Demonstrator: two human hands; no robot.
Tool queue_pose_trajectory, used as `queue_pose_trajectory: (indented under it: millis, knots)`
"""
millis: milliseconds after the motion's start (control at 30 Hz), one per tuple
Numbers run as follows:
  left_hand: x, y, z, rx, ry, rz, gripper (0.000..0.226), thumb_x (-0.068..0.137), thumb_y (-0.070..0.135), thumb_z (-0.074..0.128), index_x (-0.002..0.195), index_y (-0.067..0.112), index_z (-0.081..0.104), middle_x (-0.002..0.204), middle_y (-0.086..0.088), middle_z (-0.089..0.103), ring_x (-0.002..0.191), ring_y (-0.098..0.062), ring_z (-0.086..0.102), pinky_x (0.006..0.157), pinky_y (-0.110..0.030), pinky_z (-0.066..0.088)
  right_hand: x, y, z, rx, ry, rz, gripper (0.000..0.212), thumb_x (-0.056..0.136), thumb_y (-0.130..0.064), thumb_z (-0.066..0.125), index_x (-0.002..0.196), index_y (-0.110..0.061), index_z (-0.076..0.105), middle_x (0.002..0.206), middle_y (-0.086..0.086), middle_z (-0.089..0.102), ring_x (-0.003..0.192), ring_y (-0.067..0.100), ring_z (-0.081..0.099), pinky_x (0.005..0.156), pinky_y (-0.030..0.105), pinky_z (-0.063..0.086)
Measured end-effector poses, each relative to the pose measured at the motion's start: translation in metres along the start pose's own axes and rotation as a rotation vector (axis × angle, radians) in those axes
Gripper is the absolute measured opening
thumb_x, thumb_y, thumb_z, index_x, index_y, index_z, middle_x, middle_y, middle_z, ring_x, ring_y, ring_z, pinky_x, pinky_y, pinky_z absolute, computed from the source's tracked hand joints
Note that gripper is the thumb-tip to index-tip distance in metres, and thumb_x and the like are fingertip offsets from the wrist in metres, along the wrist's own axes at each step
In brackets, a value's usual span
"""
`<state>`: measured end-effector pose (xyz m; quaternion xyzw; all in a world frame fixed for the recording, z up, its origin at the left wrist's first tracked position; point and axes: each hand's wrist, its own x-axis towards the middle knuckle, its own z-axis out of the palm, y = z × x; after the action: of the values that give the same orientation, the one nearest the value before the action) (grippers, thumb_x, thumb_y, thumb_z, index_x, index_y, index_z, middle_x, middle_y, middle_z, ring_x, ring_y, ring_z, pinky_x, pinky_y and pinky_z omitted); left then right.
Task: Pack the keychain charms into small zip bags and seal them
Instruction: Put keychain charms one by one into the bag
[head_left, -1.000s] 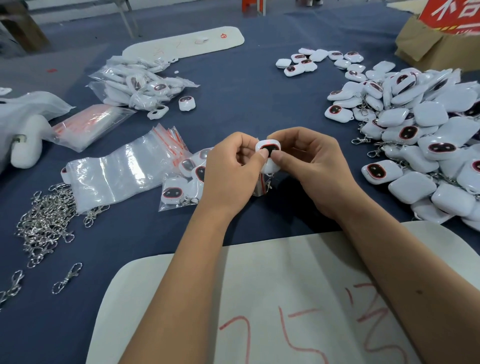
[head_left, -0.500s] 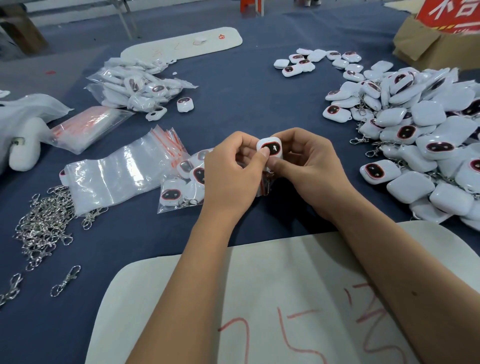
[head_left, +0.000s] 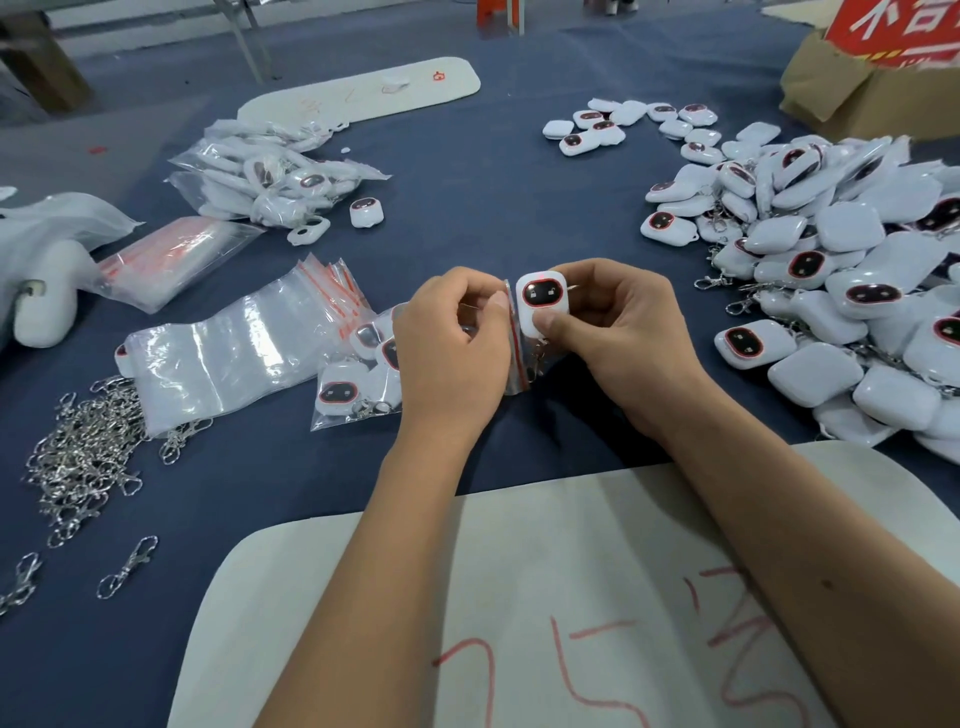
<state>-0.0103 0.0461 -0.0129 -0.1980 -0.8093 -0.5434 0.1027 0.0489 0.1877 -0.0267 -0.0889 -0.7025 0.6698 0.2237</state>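
My right hand (head_left: 618, 338) pinches a white keychain charm (head_left: 542, 301) with a dark red-rimmed face, held upright over the blue cloth. My left hand (head_left: 452, 348) pinches the red-striped mouth of a small clear zip bag (head_left: 517, 358), which hangs edge-on right beside the charm. The charm's metal clasp hangs below it, partly hidden by the bag and my fingers. A stack of empty zip bags (head_left: 234, 353) lies to the left, with a few bagged charms (head_left: 353, 384) beside it. A big heap of loose charms (head_left: 831, 291) lies to the right.
A pile of packed bags (head_left: 270, 176) sits at the back left. Loose metal clasps (head_left: 83, 457) spread along the left edge. A white board (head_left: 519, 597) with red writing lies under my forearms. A cardboard box (head_left: 852, 98) stands at the back right.
The charm has turned upright with its face toward me. My left hand has drawn the bag's mouth a little to the left, so it now stands beside the charm.
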Motion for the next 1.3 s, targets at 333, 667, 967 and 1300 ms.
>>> queue_pose_trajectory:
  millis: [333, 667, 967, 1300]
  knots:
    - [-0.0024, 0.0024, -0.0041, 0.273, 0.158, 0.145, 0.005, 0.086, 0.015, 0.07, 0.085, 0.016, 0.065, 0.088, 0.003, 0.063, 0.084, -0.019, 0.056, 0.073, -0.023, 0.038, -0.0003, -0.0004, 0.0018, -0.235, 0.154, -0.088, 0.018, 0.089, -0.011, 0.078, 0.104, -0.018, 0.072, 0.086, 0.002, 0.077, 0.077, 0.019, 0.076, 0.078, 0.044, 0.064]
    - [-0.0048, -0.0036, 0.0028, 0.562, 0.038, 0.056, 0.041, 0.076, 0.062, 0.069, 0.066, 0.025, 0.058, 0.092, 0.005, 0.044, 0.097, -0.018, 0.033, 0.087, -0.027, 0.035, -0.0058, 0.0011, 0.0046, -0.443, 0.268, -0.232, 0.022, 0.097, -0.019, 0.07, 0.118, -0.026, 0.069, 0.077, -0.003, 0.07, 0.068, 0.014, 0.067, 0.066, 0.028, 0.056]
    - [-0.0027, -0.0006, 0.0015, 0.574, 0.018, 0.013, 0.026, 0.08, 0.033, 0.068, 0.057, 0.029, 0.058, 0.09, 0.005, 0.049, 0.101, -0.023, 0.043, 0.087, -0.031, 0.038, -0.0058, -0.0086, 0.005, 0.21, 0.15, -0.139, 0.042, 0.091, 0.009, 0.072, 0.126, -0.007, 0.054, 0.098, 0.018, 0.07, 0.086, 0.03, 0.079, 0.074, 0.033, 0.063]
    - [-0.0006, -0.0012, -0.0003, 0.571, 0.021, 0.011, 0.023, 0.082, 0.022, 0.065, 0.06, 0.027, 0.062, 0.092, 0.006, 0.05, 0.101, -0.025, 0.045, 0.086, -0.026, 0.032, -0.0027, -0.0042, 0.0025, 0.153, 0.153, -0.016, 0.019, 0.085, -0.001, 0.082, 0.1, -0.002, 0.071, 0.1, 0.029, 0.072, 0.1, 0.045, 0.073, 0.084, 0.044, 0.065]
